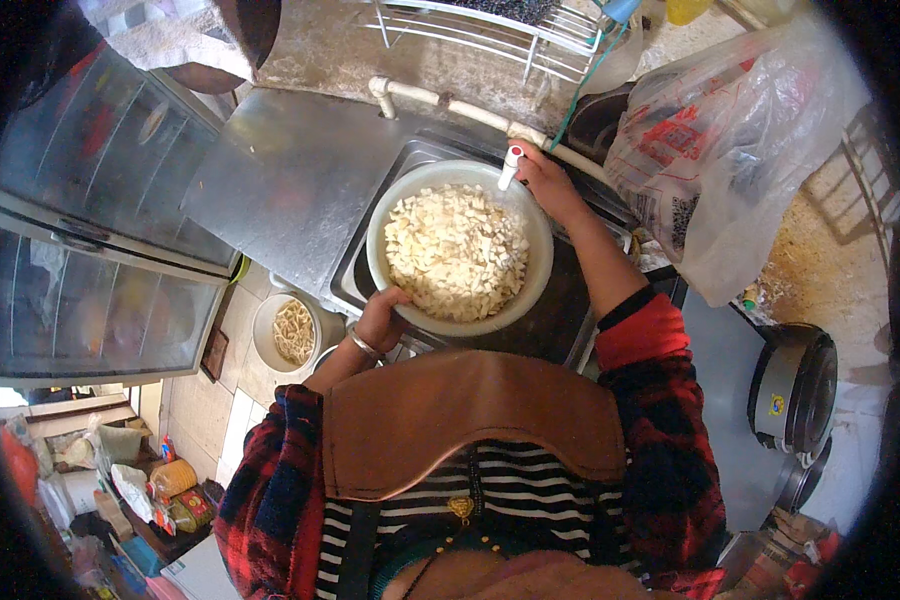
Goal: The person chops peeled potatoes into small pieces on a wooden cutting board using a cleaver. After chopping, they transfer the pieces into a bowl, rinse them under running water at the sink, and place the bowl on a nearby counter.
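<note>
A large pale basin [380, 217] full of diced whitish pieces [457, 255] in water sits over a metal sink [405, 150]. My left hand [382, 321] grips the basin's near left rim, thumb over the edge, a bangle on the wrist. At the far right, my right hand [544, 176] is at a white plastic tap [510, 166] with a red mark, its fingers around the tap's base. The tap's spout hangs over the basin's far right edge. Whether water runs from it is hard to tell.
A steel counter [285, 180] adjoins the sink on the left. Below it a bucket [262, 337] holds peelings. A glass-doored cabinet [105, 225] stands at left. On the right are a plastic bag [750, 165] and a rice cooker [787, 390]. A white wire rack [495, 37] hangs above.
</note>
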The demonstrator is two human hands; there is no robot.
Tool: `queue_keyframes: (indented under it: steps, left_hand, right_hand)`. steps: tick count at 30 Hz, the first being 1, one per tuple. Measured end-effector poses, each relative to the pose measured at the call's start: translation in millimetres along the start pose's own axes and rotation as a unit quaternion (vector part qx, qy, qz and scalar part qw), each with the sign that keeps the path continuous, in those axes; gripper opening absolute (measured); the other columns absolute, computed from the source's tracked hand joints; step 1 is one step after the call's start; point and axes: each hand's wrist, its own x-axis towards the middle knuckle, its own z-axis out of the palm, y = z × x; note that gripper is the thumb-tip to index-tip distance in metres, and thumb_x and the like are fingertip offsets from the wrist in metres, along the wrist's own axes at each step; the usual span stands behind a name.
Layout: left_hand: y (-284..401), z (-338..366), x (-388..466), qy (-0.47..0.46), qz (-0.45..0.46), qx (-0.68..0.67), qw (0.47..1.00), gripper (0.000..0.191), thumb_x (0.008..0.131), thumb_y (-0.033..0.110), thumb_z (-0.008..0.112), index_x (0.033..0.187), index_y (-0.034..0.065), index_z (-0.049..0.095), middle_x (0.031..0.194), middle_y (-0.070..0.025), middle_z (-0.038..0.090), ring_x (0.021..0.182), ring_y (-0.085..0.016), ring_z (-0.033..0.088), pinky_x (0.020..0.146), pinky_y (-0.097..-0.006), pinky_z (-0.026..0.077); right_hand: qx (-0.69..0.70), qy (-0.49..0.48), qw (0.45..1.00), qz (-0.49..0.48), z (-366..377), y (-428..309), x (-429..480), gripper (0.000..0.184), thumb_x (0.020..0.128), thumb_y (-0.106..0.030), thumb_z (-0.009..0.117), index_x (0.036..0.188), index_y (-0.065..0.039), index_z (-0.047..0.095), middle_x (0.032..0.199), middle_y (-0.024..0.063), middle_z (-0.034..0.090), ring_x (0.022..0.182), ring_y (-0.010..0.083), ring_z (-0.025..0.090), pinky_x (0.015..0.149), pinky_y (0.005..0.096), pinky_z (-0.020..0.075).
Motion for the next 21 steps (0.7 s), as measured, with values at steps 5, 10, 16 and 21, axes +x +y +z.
queue_keyframes:
  steps: [5, 10, 16, 21]
  left_hand:
    - [1.4, 1.5, -0.5, -0.015, 0.004, -0.004, 1.000, 0.062, 0.078, 0.015, 0.058, 0.135, -0.0032, 0.043, 0.129, -0.0157, 0.058, 0.115, -0.030, 0.057, 0.104, -0.0425, 0.044]
    - [1.5, 0.6, -1.0, 0.005, 0.001, 0.006, 1.000, 0.062, 0.078, 0.014, 0.058, 0.136, -0.0030, 0.043, 0.128, -0.0158, 0.058, 0.114, -0.030, 0.058, 0.104, -0.0427, 0.044]
    - [-0.7, -0.7, 1.3, 0.010, 0.003, 0.016, 1.000, 0.061, 0.078, 0.015, 0.058, 0.135, -0.0033, 0.044, 0.128, -0.0162, 0.059, 0.115, -0.031, 0.058, 0.104, -0.0432, 0.044]
    - [-0.8, 1.4, 1.8, 0.009, 0.010, 0.012, 1.000, 0.061, 0.077, 0.015, 0.058, 0.134, -0.0037, 0.045, 0.128, -0.0164, 0.059, 0.114, -0.031, 0.058, 0.103, -0.0437, 0.044]
  right_hand:
    - [0.002, -0.014, 0.999, 0.034, -3.2, -9.5, -3.0, 0.044, 0.098, -0.029, 0.042, 0.138, -0.015, 0.050, 0.112, 0.0106, 0.064, 0.099, 0.0197, 0.060, 0.091, 0.0333, 0.0453]
    - [0.038, -0.014, 0.998, 0.045, -2.1, -14.7, -6.4, 0.044, 0.098, -0.029, 0.042, 0.139, -0.015, 0.050, 0.114, 0.0087, 0.063, 0.098, 0.0183, 0.060, 0.092, 0.0327, 0.0451]
    - [0.031, -0.015, 0.998, 0.053, -2.6, -18.4, -7.1, 0.044, 0.098, -0.029, 0.042, 0.140, -0.016, 0.049, 0.119, 0.0090, 0.063, 0.102, 0.0194, 0.060, 0.094, 0.0334, 0.0442]
    - [0.026, -0.017, 0.998, 0.054, -3.6, -22.4, -9.6, 0.044, 0.098, -0.029, 0.041, 0.140, -0.017, 0.048, 0.119, 0.0091, 0.062, 0.102, 0.0198, 0.060, 0.095, 0.0335, 0.0436]
